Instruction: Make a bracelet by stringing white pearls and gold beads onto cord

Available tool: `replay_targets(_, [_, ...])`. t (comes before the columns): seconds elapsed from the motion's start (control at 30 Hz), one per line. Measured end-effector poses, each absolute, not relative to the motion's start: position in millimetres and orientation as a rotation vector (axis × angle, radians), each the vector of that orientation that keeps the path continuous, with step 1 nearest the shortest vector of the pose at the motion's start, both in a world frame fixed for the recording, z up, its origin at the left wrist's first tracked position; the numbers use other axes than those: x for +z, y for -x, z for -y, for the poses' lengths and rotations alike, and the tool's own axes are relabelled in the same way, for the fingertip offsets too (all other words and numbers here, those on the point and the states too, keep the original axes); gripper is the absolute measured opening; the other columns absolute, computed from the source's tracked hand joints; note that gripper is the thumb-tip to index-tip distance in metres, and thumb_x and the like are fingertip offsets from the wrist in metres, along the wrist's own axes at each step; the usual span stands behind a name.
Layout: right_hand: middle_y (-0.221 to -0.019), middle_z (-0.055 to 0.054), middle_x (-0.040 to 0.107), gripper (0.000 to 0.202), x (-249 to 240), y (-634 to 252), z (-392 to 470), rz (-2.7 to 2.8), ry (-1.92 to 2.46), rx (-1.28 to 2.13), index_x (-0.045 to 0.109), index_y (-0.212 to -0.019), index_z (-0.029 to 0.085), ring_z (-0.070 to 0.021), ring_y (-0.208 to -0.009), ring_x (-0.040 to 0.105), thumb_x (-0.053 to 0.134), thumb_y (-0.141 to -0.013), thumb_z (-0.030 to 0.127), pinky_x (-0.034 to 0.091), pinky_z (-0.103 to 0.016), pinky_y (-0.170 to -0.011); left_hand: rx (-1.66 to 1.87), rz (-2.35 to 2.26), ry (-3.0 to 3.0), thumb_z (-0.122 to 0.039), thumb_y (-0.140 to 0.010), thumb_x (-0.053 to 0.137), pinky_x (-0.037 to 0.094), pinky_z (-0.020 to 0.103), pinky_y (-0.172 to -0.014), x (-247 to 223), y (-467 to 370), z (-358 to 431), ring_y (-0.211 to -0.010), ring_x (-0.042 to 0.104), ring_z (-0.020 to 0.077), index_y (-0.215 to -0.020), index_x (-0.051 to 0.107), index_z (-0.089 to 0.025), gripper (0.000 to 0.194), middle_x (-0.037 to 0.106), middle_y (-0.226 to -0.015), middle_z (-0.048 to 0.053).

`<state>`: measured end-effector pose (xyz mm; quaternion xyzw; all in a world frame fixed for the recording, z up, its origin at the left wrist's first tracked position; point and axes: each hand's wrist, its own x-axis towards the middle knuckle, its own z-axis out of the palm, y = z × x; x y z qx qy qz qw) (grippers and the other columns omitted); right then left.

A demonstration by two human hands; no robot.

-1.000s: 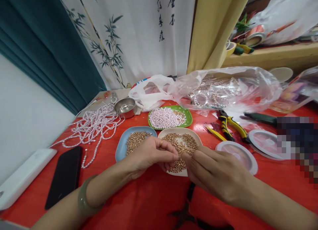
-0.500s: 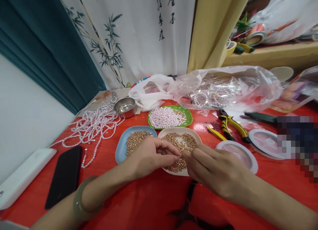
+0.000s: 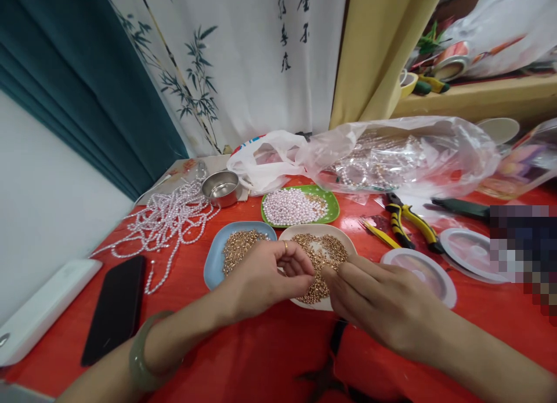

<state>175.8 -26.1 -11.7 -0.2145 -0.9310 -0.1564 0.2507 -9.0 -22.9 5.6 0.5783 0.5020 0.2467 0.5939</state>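
Observation:
Over the cream plate (image 3: 348,239) of small gold beads (image 3: 319,287), my left hand (image 3: 274,269) pinches thumb and forefinger together; whatever sits between them is too small to make out. Close on its right, my right hand (image 3: 374,293) is also closed in a pinch, its fingertips mostly hidden behind the knuckles. A narrow gap separates the two hands. Partly behind my left hand lies a blue plate (image 3: 213,264) holding gold pieces (image 3: 239,246). Beyond, a green plate (image 3: 333,206) carries white pearl beads (image 3: 287,206) and a few gold ones.
Strings of white beads (image 3: 174,217) lie left, beside a metal bowl (image 3: 221,188). Nearer are a black phone (image 3: 115,310) and a white case (image 3: 47,310). On the right are yellow tweezers (image 3: 378,233), pliers (image 3: 411,220) and spools (image 3: 420,275). Plastic bags (image 3: 404,153) line the back.
The view has shifted slightly, moving everything a little to the right in the picture. My fingertips have drawn slightly farther apart, and both hands stay pinched over the cream plate.

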Motion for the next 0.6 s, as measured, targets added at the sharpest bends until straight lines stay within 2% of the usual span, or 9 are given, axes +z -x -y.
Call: replay_targets(0.6, [-0.055, -0.001, 0.047, 0.033, -12.0, -175.6, 26.3, 2.522, 0.563, -0.403, 0.055, -0.065, 0.015, -0.014, -0.051, 0.038, 0.033, -0.088, 0.007, 0.027, -0.029, -0.044, 0.589, -1.198, -1.412, -0.02, -0.067, 0.061, 0.036, 0.018, -0.051, 3.8, 9.9, 24.2, -0.054, 0.046, 0.0068, -0.069, 0.06, -0.014, 0.006, 0.053, -0.058, -0.003])
